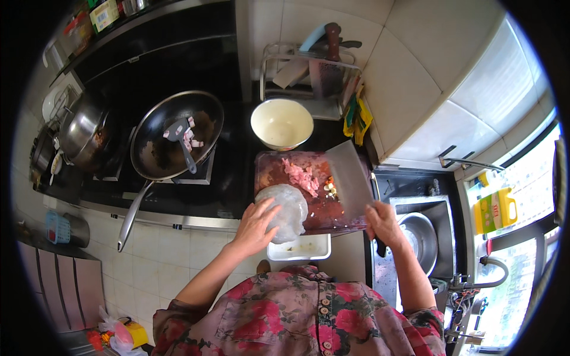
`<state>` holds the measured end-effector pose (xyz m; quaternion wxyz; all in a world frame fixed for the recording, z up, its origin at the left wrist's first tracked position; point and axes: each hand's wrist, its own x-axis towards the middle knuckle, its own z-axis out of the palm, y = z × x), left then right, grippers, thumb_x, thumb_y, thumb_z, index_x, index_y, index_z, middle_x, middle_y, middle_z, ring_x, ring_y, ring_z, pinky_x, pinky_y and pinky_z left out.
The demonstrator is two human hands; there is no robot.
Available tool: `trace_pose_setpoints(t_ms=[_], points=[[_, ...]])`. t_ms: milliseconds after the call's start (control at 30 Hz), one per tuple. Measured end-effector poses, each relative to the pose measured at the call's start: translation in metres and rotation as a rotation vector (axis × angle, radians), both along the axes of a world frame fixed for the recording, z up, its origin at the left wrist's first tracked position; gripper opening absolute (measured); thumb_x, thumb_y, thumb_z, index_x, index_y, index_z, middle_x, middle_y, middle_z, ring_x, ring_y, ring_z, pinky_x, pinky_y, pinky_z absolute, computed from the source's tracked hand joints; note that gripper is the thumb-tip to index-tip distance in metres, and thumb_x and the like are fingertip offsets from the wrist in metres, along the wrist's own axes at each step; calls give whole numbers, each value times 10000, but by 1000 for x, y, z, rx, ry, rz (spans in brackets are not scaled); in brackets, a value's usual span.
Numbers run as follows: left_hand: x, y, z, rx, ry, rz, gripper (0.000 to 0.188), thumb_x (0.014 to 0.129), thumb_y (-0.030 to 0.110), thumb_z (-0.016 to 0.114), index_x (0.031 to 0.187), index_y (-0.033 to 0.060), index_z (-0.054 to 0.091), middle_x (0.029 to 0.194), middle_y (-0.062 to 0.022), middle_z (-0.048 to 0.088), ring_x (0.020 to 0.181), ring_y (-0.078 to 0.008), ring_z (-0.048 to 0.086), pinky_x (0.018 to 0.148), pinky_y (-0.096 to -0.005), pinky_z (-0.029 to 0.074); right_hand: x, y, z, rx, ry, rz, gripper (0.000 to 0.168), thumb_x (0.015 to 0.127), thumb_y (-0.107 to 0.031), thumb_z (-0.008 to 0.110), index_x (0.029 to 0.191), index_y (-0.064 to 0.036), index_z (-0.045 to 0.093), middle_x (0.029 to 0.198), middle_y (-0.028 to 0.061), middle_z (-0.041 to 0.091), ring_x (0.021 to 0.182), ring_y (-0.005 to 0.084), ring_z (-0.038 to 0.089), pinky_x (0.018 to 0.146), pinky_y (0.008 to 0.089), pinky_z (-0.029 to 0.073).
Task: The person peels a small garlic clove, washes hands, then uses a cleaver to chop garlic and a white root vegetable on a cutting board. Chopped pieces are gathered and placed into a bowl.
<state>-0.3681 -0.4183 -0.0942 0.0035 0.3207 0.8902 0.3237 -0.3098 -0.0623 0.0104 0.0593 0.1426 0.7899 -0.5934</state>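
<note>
My left hand [257,227] lies with fingers spread over a whitish translucent round mass [287,213], holding it at the near left of the cutting board [318,222]. The mass overhangs the board's front edge; whether it is food or a wrapped bundle is unclear. In my right hand [385,224] is the dark handle of a cleaver [349,178]. Its broad blade slants over the board's right side. Between hand and blade sit a heap of sliced raw pink meat [300,178] and a small pile of chopped pale and orange bits [330,188].
A cream enamel bowl [282,124] stands behind the board, near a knife rack [307,58]. Left, a wok [156,111] on the stove holds fatty meat pieces and a grey spatula [182,133]. A sink [445,231] is at right; a white tray [299,253] sits below the board.
</note>
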Motion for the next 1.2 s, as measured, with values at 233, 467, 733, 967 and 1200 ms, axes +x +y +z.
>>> trace_pose_setpoints(t_ms=[233,467,733,967,1200], points=[[-19,56,-31,-45,212,423,548,910,344,687,1365,65,563,1467,-145,501,1399,-353,421,1137,-613,296,-1,-37,-2,603,193,287,203,1004,-163,558,892,7,561,663,190,634,589,379,634,549,452,507],[-27,69,-40,-25,257,497,388,877,333,711,1156,64,688,1283,-90,635,1285,-318,501,1110,-552,353,-16,-54,-9,948,142,551,200,1011,-232,506,992,-33,523,720,246,666,695,474,668,668,572,538],[-31,68,-35,8,262,494,356,851,288,740,1111,48,702,1215,-110,655,1237,-333,518,1079,-491,393,-38,-50,-24,1081,94,768,134,944,-128,506,954,5,494,635,239,647,609,436,687,535,543,554],[-36,70,-33,33,259,483,370,830,258,752,1120,37,689,1213,-114,643,1195,-341,526,1063,-480,410,-60,-43,-29,1033,144,872,177,964,-151,523,961,25,508,627,230,639,598,427,677,544,520,555],[-35,68,-34,40,237,470,370,830,245,741,1130,35,685,1207,-114,653,1192,-349,528,1057,-482,415,-87,-70,2,992,146,955,138,921,-66,529,932,69,559,724,249,675,677,431,704,611,500,580]])
